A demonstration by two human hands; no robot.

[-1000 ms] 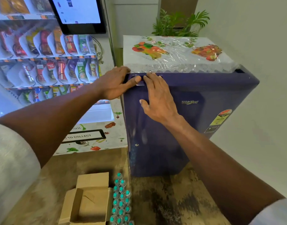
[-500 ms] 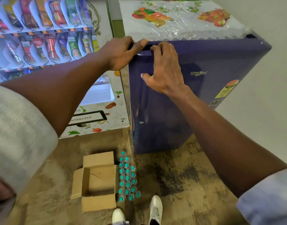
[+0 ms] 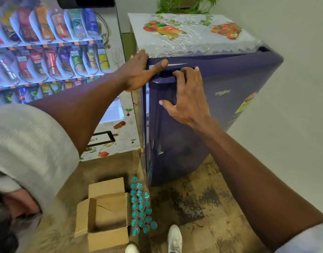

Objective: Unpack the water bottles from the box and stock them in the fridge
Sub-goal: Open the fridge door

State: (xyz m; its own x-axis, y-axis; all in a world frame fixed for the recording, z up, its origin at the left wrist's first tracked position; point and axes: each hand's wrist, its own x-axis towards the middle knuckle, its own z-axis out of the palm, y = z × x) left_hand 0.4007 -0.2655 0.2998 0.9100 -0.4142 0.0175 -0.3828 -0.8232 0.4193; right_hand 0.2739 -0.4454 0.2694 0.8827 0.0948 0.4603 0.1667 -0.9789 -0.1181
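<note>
I see open brown cardboard box (image 3: pixel 109 214) on floor (image 3: pixel 202 216), teal-capped clear plastic water bottles (image 3: pixel 141 207) clustered just beside it. Right hand (image 3: pixel 190 99) grip hooked on recessed handle (image 3: pixel 166 75) of dark blue fridge (image 3: pixel 177 154). Left hand (image 3: pixel 138 72) flat on its top corner, fingers straight.

A self-service refreshment corner is suggested: a vending machine (image 3: pixel 47 48) stocked with rows of packaged snacks and drinks is seen at the upper left, a small purple fridge (image 3: pixel 239 79) beside it, a potted plant (image 3: pixel 184 4) behind.
</note>
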